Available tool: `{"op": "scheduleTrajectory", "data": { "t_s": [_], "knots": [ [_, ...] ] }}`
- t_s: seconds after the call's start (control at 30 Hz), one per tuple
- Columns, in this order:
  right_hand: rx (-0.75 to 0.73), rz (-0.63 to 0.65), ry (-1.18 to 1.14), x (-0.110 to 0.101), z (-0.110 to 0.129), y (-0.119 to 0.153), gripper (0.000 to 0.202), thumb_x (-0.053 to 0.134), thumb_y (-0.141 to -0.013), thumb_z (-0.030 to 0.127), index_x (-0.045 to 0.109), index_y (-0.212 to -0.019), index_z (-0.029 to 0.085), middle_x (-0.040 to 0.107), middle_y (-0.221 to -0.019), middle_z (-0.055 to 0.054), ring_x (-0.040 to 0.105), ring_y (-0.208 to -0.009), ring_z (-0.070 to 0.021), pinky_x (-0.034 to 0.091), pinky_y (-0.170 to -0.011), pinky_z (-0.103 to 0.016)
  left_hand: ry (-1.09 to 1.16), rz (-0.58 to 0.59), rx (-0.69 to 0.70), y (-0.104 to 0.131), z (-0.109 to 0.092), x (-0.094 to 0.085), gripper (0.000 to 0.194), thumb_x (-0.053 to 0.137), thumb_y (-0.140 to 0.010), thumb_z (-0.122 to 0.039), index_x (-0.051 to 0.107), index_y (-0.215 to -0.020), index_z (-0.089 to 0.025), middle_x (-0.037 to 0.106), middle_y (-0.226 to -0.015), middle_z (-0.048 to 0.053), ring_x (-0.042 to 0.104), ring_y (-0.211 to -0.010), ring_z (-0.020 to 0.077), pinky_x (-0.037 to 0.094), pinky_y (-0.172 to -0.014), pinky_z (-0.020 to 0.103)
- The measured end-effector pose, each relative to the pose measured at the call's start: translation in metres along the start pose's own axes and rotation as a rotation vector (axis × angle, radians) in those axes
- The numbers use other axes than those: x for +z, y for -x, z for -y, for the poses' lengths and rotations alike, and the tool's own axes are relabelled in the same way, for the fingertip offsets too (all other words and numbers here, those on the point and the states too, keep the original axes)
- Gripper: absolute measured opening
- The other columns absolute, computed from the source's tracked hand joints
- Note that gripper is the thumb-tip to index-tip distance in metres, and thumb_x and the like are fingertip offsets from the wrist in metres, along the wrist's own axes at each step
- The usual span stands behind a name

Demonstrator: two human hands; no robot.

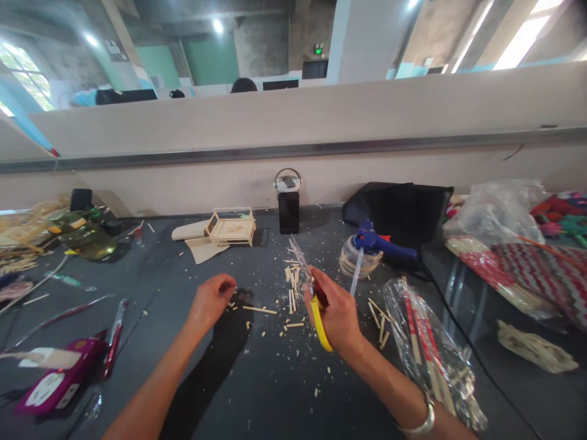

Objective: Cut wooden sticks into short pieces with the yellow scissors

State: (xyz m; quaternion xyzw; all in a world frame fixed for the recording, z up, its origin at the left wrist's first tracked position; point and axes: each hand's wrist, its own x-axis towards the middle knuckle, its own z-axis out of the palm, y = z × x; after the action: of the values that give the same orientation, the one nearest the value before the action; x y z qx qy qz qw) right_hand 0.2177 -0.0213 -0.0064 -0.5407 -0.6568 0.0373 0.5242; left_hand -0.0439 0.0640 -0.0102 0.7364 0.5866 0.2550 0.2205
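My right hand point(337, 305) is closed round a pair of scissors with yellow handles point(321, 324), whose blades point up and to the left. Over the dark table, my left hand point(213, 299) has its fingers curled in; a tiny pale piece may be at the fingertips, too small to make out. Short wooden stick pieces point(292, 299) and scattered chips lie between the hands. A longer stick point(259, 310) rests just right of my left hand. Farther back stands a small wooden frame model point(232, 228) beside a piece of beige material point(204, 249).
A phone point(288, 212) stands upright at the back. On the right are a blue glue gun point(385, 243) on a clear round container, its black cable, and plastic-wrapped sticks point(426, 342). A magenta device point(64, 376) and a green bottle point(85, 235) lie left.
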Motion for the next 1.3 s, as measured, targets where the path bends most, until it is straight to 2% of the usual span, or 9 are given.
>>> {"op": "scheduleTrajectory", "data": {
  "t_s": [0.17, 0.33, 0.47, 0.6, 0.8, 0.9, 1.1, 1.2, 1.3],
  "knots": [
    [-0.006, 0.000, 0.004, -0.001, 0.001, -0.002, 0.037, 0.054, -0.082, 0.012, 0.063, -0.118, 0.016, 0.070, -0.082, -0.004, 0.064, -0.062, -0.0144, 0.052, -0.059, -0.026, -0.157, 0.046, 0.082, 0.006, 0.001, -0.005, 0.015, 0.053, -0.076, -0.015, 0.066, -0.074, -0.021, 0.070, -0.074, 0.002, 0.063, -0.075, 0.0201, 0.047, -0.072, 0.031],
    [-0.005, 0.003, 0.000, -0.001, 0.001, -0.002, 0.036, 0.054, -0.082, 0.013, 0.063, -0.117, 0.016, 0.069, -0.080, -0.003, 0.063, -0.062, -0.0142, 0.051, -0.058, -0.025, -0.251, 0.113, 0.245, 0.016, -0.017, -0.004, 0.021, 0.049, -0.082, -0.011, 0.068, -0.083, -0.018, 0.071, -0.091, 0.008, 0.061, -0.090, 0.0222, 0.044, -0.085, 0.036],
    [-0.009, 0.005, 0.002, -0.001, 0.003, -0.003, 0.036, 0.054, -0.082, 0.013, 0.063, -0.117, 0.016, 0.068, -0.078, -0.002, 0.061, -0.059, -0.0136, 0.050, -0.057, -0.025, -0.306, 0.233, 0.398, 0.021, -0.034, 0.003, 0.019, 0.052, -0.087, -0.015, 0.071, -0.089, -0.020, 0.070, -0.091, 0.006, 0.058, -0.090, 0.0217, 0.042, -0.081, 0.034],
    [-0.009, 0.010, 0.000, -0.002, 0.004, -0.004, 0.036, 0.054, -0.082, 0.012, 0.063, -0.116, 0.016, 0.069, -0.078, -0.003, 0.061, -0.059, -0.0136, 0.049, -0.056, -0.025, -0.383, 0.309, 0.461, 0.024, -0.042, 0.010, 0.018, 0.054, -0.087, -0.016, 0.071, -0.086, -0.020, 0.068, -0.087, 0.007, 0.055, -0.088, 0.0247, 0.040, -0.076, 0.037],
    [0.006, 0.020, -0.007, -0.001, 0.003, -0.002, 0.038, 0.054, -0.081, 0.013, 0.063, -0.118, 0.016, 0.071, -0.084, -0.005, 0.064, -0.064, -0.0148, 0.052, -0.061, -0.026, -0.384, 0.361, 0.494, 0.028, -0.047, 0.011, 0.021, 0.050, -0.091, -0.017, 0.070, -0.092, -0.020, 0.067, -0.091, 0.008, 0.056, -0.090, 0.0238, 0.041, -0.077, 0.037],
    [0.012, 0.029, -0.010, -0.002, 0.004, -0.002, 0.039, 0.054, -0.081, 0.012, 0.063, -0.118, 0.017, 0.071, -0.084, -0.004, 0.064, -0.065, -0.0148, 0.052, -0.061, -0.026, -0.371, 0.412, 0.522, 0.035, -0.054, 0.012, 0.021, 0.051, -0.090, -0.015, 0.071, -0.087, -0.020, 0.068, -0.088, 0.007, 0.058, -0.091, 0.0234, 0.042, -0.081, 0.036],
    [0.013, 0.021, -0.013, -0.002, 0.002, -0.002, 0.040, 0.054, -0.080, 0.012, 0.062, -0.119, 0.017, 0.070, -0.082, -0.003, 0.062, -0.062, -0.0138, 0.051, -0.059, -0.026, -0.364, 0.466, 0.448, 0.046, -0.061, 0.013, 0.017, 0.054, -0.086, -0.014, 0.070, -0.088, -0.019, 0.070, -0.087, 0.008, 0.062, -0.088, 0.0253, 0.046, -0.079, 0.037],
    [0.015, 0.014, -0.019, -0.002, 0.000, -0.001, 0.040, 0.054, -0.080, 0.012, 0.062, -0.119, 0.015, 0.070, -0.082, -0.003, 0.062, -0.063, -0.0139, 0.051, -0.059, -0.026, -0.358, 0.430, 0.403, 0.040, -0.054, 0.001, 0.024, 0.050, -0.086, -0.009, 0.071, -0.091, -0.018, 0.071, -0.092, 0.009, 0.062, -0.091, 0.0252, 0.046, -0.080, 0.037],
    [0.023, 0.012, -0.023, -0.002, 0.000, -0.001, 0.040, 0.054, -0.080, 0.012, 0.062, -0.120, 0.015, 0.070, -0.084, -0.004, 0.062, -0.063, -0.0136, 0.051, -0.059, -0.025, -0.407, 0.328, 0.288, 0.031, -0.043, -0.018, 0.027, 0.046, -0.085, -0.008, 0.071, -0.089, -0.017, 0.071, -0.090, 0.010, 0.063, -0.089, 0.0260, 0.046, -0.079, 0.037]
  ]
}}
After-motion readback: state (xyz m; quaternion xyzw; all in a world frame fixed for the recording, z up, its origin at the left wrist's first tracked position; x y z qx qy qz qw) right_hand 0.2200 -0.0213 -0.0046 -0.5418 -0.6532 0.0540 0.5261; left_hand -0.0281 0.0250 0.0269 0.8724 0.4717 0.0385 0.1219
